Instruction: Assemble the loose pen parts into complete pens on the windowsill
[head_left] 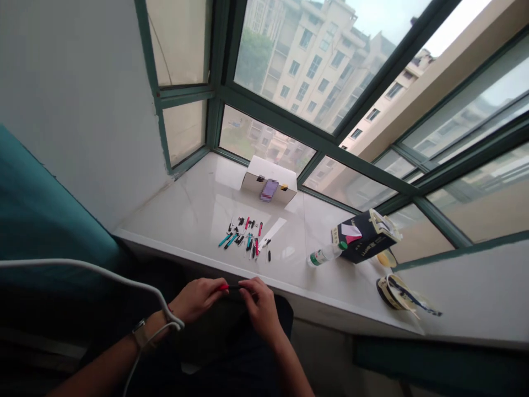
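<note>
Red-and-black pen [233, 286], as it looks to us, lies between our two hands, just off the near side of the white ledge [185, 231]. Its long axis runs left to right, roughly along the ledge's near edge rather than pointing out across it. Our left hand [196, 299] pinches the red end between thumb and fingers; our right hand [262, 310] has its fingertips closed on the black end. Neither hand is nearer to it, since both touch it, one at each end. We cannot tell whether the red and black parts are joined or only meet there.

On the far side of the hands, well apart from the pen, we see loose pen parts [249, 242] spread on the ledge. Their right, near fringe, with a black piece [269, 256], lies nearer to our right hand. Two turquoise pieces [230, 241] sit at the left of the spread, nearer to our left hand than that black piece is.
</note>
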